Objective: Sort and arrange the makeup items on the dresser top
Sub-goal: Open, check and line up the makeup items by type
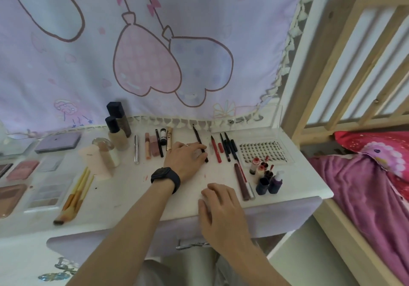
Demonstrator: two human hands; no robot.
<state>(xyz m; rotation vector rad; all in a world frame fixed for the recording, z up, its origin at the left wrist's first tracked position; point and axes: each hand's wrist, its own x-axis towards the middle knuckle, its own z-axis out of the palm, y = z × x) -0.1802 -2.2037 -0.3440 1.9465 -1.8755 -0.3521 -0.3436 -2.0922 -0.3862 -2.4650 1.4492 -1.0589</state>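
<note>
1. The white dresser surface (132,199) sits under a pink curtain, with brushes (75,195) well left of the black pencil (197,134).
2. The left hand (183,159) lies over that pencil; I can't tell whether its grip pinches it.
3. The right hand (221,206), nearer than the pencil, rests loose and empty.
4. Right of the pencil lies a red liner (215,150). This looks like lining up the pencils, and the next move calls for setting this one parallel.

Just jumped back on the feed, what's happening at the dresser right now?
A person is lining up makeup on the dresser top. Their left hand, wearing a dark watch, curls its fingers on a black pencil in the row of pens. The right hand rests near the front edge, holding nothing. Palettes and brushes lie left, small bottles right.
</note>
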